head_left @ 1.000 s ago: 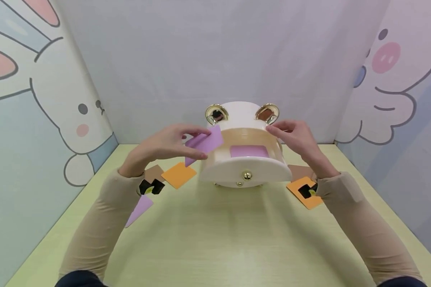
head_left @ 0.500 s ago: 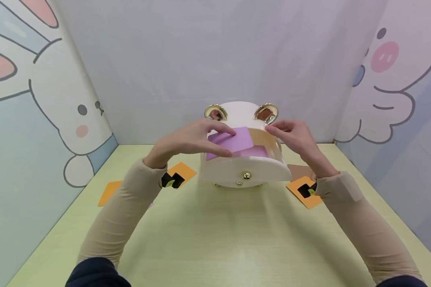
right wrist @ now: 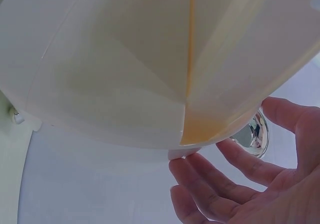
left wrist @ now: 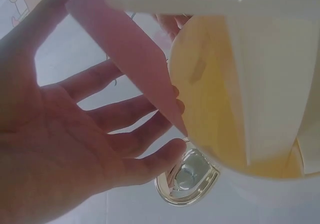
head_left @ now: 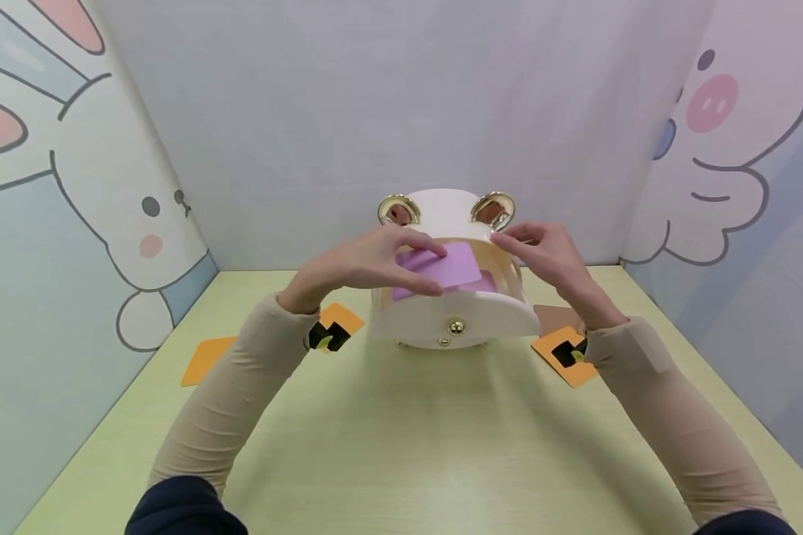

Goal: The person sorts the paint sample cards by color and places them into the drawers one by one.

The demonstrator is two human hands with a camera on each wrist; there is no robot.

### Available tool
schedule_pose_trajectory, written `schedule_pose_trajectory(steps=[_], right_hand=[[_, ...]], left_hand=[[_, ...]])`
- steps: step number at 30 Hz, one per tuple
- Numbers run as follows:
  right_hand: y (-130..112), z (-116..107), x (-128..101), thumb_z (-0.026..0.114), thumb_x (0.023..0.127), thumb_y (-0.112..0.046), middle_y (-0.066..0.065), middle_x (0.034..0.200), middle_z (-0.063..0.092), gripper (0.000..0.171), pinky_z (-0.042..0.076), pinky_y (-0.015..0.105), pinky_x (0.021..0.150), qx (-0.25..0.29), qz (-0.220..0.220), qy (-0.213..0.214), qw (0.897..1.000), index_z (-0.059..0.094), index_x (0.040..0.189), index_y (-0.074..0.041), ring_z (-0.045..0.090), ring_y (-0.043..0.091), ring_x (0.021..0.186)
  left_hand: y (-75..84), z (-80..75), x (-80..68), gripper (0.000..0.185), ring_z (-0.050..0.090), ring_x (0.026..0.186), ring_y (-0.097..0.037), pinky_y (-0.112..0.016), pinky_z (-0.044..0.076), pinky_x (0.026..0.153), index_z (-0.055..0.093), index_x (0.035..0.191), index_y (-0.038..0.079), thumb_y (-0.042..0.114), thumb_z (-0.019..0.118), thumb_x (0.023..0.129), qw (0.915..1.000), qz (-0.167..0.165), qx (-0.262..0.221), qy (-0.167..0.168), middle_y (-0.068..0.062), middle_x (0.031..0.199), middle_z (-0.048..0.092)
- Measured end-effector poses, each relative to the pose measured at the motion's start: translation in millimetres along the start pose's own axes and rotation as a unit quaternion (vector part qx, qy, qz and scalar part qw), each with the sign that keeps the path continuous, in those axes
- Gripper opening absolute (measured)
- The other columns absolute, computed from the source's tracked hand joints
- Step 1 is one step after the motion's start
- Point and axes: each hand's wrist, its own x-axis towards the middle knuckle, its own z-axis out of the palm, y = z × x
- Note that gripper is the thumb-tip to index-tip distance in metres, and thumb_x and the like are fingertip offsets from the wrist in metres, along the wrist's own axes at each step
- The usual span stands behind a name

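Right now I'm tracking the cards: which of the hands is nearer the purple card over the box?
Left. The left hand pinches the purple card; the right hand touches the box's far rim.

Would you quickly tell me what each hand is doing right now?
Left hand: pinches the purple card over the open white box.
Right hand: fingers loosely curled at the box's right edge, holding nothing.

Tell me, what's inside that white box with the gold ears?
Inside the white box lies a purple card, mostly covered by a second purple card that the left hand pinches above it. Anything beneath them is hidden.
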Motion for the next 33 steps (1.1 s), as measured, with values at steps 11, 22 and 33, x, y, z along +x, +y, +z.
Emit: schedule_pose_trajectory(steps=[11, 22, 33], right_hand=[[2, 2, 2, 0.062, 0.085, -0.060, 0.014, 0.116, 0.067, 0.060, 0.046, 0.039, 0.088, -0.001, -0.006, 0.003, 1.000, 0.067, 0.116, -0.008, 0.057, 0.024, 0.106], [-1, 2, 2, 0.062, 0.084, -0.061, 0.014, 0.117, 0.066, 0.061, 0.044, 0.039, 0.090, 0.000, 0.000, -0.002, 1.000, 0.066, 0.117, -0.009, 0.056, 0.024, 0.107], [0, -2, -2, 0.061, 0.085, -0.061, 0.013, 0.116, 0.065, 0.061, 0.043, 0.038, 0.088, -0.001, -0.008, 0.002, 1.000, 0.066, 0.118, -0.010, 0.056, 0.023, 0.106]], left_hand=[[-4.9, 2.7, 2.2, 0.051, 0.046, 0.129, -0.023, -0.045, 0.037, 0.110, 0.060, 0.128, 0.017, 0.035, 0.074, 0.083, 0.9993, 0.028, -0.014, 0.022, 0.000, 0.135, 0.057], [-42.8, 4.3, -42.0, 0.050, 0.046, 0.128, -0.033, -0.050, 0.035, 0.110, 0.056, 0.130, 0.004, 0.028, 0.069, 0.088, 0.9893, -0.020, 0.044, 0.138, -0.013, 0.135, 0.055], [-125.6, 32.9, -121.2, 0.075, 0.044, 0.124, -0.051, -0.061, 0.039, 0.102, 0.043, 0.137, -0.010, 0.031, 0.074, 0.083, 0.9683, -0.200, 0.120, 0.088, -0.034, 0.135, 0.048]])
